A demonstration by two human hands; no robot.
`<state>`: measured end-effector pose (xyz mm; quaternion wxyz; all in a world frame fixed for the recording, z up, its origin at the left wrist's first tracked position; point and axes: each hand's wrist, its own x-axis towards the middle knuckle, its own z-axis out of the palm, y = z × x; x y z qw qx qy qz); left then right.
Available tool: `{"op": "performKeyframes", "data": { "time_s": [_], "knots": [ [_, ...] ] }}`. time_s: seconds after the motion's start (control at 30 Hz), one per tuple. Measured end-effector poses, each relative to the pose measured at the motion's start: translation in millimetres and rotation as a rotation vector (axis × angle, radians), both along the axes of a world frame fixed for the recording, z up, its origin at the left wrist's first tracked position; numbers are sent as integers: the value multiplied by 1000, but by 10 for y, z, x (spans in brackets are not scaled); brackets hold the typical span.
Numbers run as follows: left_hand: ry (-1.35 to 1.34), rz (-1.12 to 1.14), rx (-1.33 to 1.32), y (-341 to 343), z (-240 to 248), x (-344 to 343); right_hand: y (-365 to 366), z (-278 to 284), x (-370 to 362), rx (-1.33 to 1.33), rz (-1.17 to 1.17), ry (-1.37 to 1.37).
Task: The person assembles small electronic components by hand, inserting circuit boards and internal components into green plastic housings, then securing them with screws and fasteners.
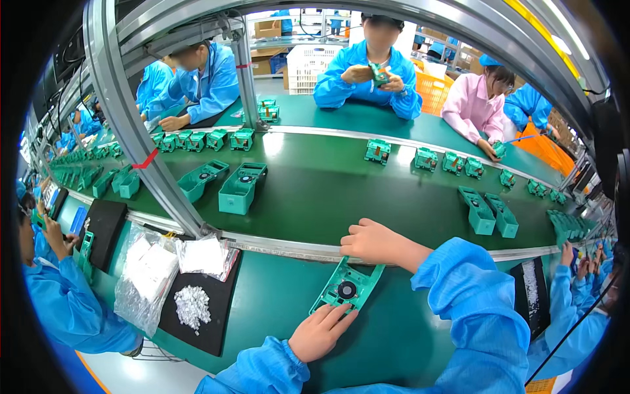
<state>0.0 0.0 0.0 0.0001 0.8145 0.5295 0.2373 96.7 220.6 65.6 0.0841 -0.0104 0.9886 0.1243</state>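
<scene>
A green plastic housing [366,278] with a round black fan [346,289] in it lies tilted on the green bench in front of me. My left hand [320,333] is at its near end, fingers laid over the edge and holding it; the thumb is hidden. Beyond the far end, by the belt's metal rail, is my right hand [375,242] with its fingers curled. Whatever those fingers may hold is hidden from view.
A green conveyor belt [308,190] carries several green housings [243,188] and assembled units [377,152]. On my left, a black mat [216,289] bears small clear pieces [192,307] and plastic bags [149,276]. A metal post [141,138] rises there. Co-workers sit opposite and on both sides.
</scene>
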Motion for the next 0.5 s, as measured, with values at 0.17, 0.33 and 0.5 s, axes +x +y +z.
{"op": "performKeyframes", "data": {
  "time_s": [0.17, 0.33, 0.5],
  "knots": [
    [-190, 38, 165, -163, 231, -258, 254, -35, 387, -66, -235, 318],
    [-247, 44, 235, -124, 180, -239, 853, -128, 1137, -126, -882, 528],
    [-281, 46, 147, -79, 164, -189, 1224, -369, 1554, -99, -1335, 638]
  ]
}}
